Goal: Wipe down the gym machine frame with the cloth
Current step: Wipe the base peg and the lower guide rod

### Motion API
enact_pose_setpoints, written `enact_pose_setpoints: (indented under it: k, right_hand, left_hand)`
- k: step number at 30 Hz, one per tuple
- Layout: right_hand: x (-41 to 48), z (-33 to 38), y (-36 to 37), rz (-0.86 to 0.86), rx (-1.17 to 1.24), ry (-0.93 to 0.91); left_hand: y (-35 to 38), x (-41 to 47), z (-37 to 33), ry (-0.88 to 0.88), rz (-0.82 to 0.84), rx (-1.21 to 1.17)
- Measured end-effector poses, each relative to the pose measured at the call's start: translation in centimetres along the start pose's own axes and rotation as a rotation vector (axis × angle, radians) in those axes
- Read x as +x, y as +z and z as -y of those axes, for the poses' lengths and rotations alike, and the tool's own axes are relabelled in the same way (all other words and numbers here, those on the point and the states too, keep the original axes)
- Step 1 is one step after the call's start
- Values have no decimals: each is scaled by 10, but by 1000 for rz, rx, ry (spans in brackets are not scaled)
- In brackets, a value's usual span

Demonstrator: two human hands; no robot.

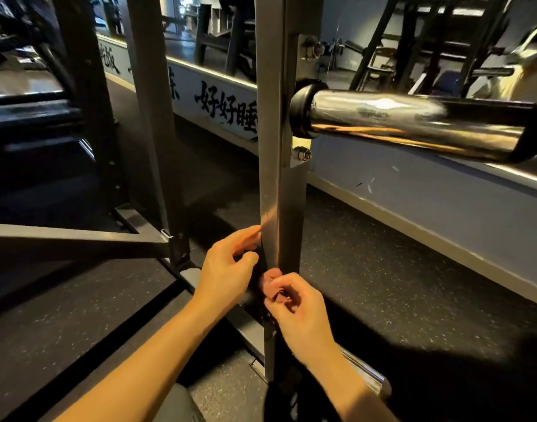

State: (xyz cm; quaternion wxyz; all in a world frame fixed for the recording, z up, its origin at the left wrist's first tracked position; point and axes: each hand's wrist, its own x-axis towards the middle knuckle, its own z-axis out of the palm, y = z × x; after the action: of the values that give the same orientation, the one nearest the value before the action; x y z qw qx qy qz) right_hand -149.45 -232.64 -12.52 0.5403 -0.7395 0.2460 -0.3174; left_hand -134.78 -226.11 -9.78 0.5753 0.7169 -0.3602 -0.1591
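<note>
The post point(279, 193) stands upright between the two hands, its long axis running straight up from them toward the chrome bar point(413, 120) bolted on well above and to the right. The left hand point(227, 272) is at the post's left edge, fingers curled against the metal and thumb bent. Something dark sits between thumb and fingers, but I cannot tell whether it is grasping cloth or only the edge. The right hand point(300, 312) is a little lower, at the post's front right, thumb and fingers pinched on a small bunch of dark and reddish stuff that I take for the cloth point(271, 281). The bunch lies against the post, between the two hands and touching the right one. Its full extent is lost in shadow.

Both hands are low on the post, near its foot on the floor point(383, 269). Most of the bare metal therefore lies above them, and only a short stretch below. The right hand is nearer the cloth and seems the one to carry it. The stroke would best follow the post's length, upward from here
</note>
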Motion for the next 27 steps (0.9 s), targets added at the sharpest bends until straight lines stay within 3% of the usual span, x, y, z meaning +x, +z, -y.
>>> enact_pose_setpoints:
  k: [2, 5, 7, 9, 12, 14, 17, 22, 27]
  right_hand:
    - [-1, 10, -8, -62, -92, 0]
    - [18, 59, -16, -221, -197, -283]
    - [38, 92, -19, -262, -211, -446]
    - [55, 111, -17, -315, -234, -494]
    - [65, 110, -10, -370, -307, -465]
    - [64, 104, -6, -394, -320, -437]
    - [58, 106, -11, -324, -163, -341]
    - [57, 120, -29, -172, -27, -235]
    - [65, 119, -42, -215, 58, -199]
  left_hand:
    - [-5, 1, -4, -36, 26, -49]
    - [-12, 1, -17, 7, -5, -128]
    - [-19, -2, -30, 61, -98, -214]
    - [-25, -5, -44, 129, -203, -273]
    - [-30, -9, -60, 232, -285, -232]
    - [-25, -8, -66, 241, -239, -235]
    - [-7, -10, -68, 230, -217, -272]
    - [13, -11, -77, 292, -336, -277]
    - [1, 16, -79, 433, -396, -80]
